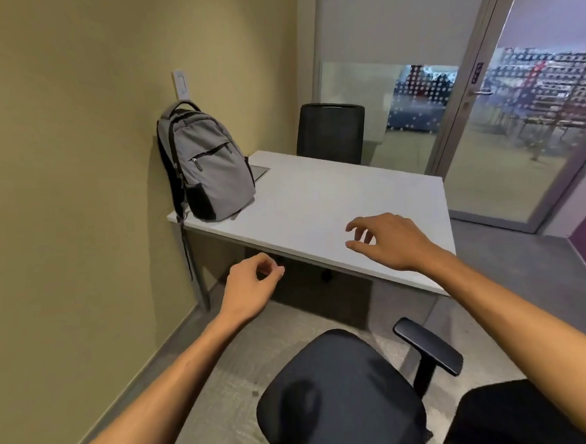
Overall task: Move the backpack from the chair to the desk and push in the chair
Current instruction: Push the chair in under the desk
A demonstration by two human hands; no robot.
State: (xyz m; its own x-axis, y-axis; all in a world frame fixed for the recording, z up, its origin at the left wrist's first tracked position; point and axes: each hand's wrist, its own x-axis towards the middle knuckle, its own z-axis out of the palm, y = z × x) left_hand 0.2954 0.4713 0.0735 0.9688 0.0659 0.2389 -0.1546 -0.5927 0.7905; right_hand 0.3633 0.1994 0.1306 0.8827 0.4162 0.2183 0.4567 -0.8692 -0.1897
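Observation:
A grey backpack [209, 165] with black straps stands upright on the far left corner of the white desk [318, 203], leaning against the wall. A black office chair [341, 395] with an empty seat and one visible armrest sits on the floor in front of the desk, away from its edge. My left hand [251, 285] hovers below the desk's near edge, fingers loosely curled and holding nothing. My right hand [387, 242] floats over the desk's near side, fingers spread and empty.
A second black chair [331, 133] stands behind the desk. The beige wall [78, 165] runs close along the left. A glass door [504, 126] and glass partition lie to the right. Grey floor surrounds the chair.

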